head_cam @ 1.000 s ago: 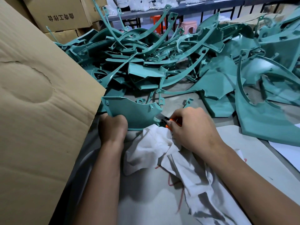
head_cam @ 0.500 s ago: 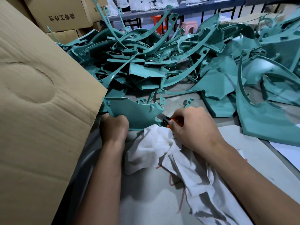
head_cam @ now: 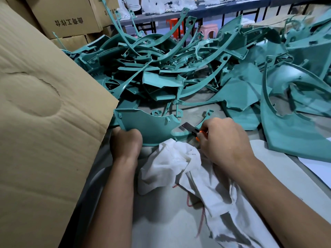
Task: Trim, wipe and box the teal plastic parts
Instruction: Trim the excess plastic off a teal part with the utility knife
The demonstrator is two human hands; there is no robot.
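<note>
Head view, looking down over my forearms: my left hand grips the near lower edge of a curved teal plastic panel, fingers curled under it so only my knuckles show, and holds it tilted up off the grey tabletop. My right hand is clenched around a small utility knife with an orange handle, most of the handle hidden inside my fist; its flat metal blade points left and lies against the notched right end of the panel, though I cannot tell exactly where the edge meets the plastic. A crumpled white cloth with red stitching lies on the table just below the panel and runs on under my right wrist and forearm. Beyond the panel, a tangled heap of teal plastic strips and curved shells covers the far side of the table, with broader teal shells spread out to my right. A large brown corrugated cardboard flap fills the left side, its corner just beside the panel's left end. Stacked cardboard boxes with printed characters stand behind the heap.
</note>
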